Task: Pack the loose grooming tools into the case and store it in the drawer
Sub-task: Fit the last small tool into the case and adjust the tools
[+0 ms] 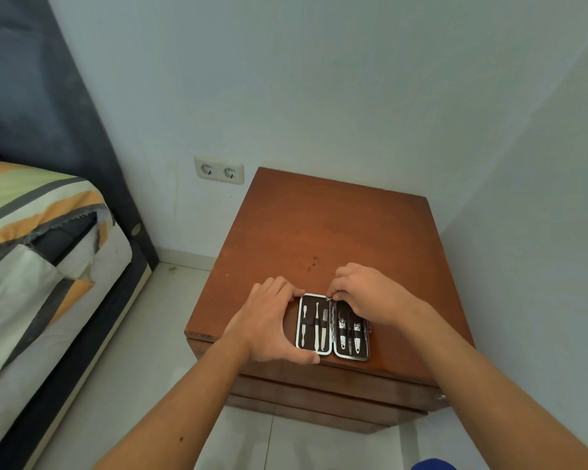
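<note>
A small black grooming case (332, 327) with a metal rim lies open flat near the front edge of a brown wooden nightstand (319, 232). Several steel tools sit in its straps: slim picks and a file in the left half (315, 325), clippers in the right half (350, 334). My left hand (272, 322) grips the case's left side, thumb at the front edge, fingers at the back corner. My right hand (364, 293) rests over the case's upper right part, fingertips pinching something thin at the top of the hinge; I cannot tell what.
The nightstand's drawer fronts (319, 388) below the top are shut, with a small knob (440, 397) at the right. A bed (41, 252) stands to the left, a double wall socket (219, 170) behind, and a wall close on the right. The floor is pale tile.
</note>
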`<state>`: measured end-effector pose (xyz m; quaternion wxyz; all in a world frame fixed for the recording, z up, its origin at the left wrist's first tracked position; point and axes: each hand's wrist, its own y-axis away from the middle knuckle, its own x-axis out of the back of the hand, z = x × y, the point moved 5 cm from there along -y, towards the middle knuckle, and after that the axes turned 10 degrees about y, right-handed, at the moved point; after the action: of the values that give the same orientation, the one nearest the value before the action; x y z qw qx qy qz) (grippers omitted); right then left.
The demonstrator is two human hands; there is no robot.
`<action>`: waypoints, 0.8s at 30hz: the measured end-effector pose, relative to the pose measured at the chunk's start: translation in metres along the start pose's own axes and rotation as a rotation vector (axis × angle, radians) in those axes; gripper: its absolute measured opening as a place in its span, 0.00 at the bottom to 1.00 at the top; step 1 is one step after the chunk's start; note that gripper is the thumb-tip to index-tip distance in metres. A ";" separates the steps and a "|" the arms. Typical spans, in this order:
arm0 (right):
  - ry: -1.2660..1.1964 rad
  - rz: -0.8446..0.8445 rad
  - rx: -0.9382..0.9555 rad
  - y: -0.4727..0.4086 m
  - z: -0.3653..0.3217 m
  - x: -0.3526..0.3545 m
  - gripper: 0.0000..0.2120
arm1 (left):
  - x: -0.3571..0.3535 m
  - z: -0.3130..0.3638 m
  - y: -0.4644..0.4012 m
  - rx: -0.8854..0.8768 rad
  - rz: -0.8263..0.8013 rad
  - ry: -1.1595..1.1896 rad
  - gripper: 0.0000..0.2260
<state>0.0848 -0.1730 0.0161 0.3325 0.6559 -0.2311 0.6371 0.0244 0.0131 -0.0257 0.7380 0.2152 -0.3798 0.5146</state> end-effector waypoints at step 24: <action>-1.256 0.395 -0.368 0.000 0.009 -0.012 0.09 | -0.001 -0.001 0.000 -0.006 0.005 0.002 0.50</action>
<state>0.0902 -0.1806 0.0049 0.1189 0.7795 -0.6000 0.1350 0.0248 0.0134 -0.0272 0.7377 0.2116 -0.3811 0.5155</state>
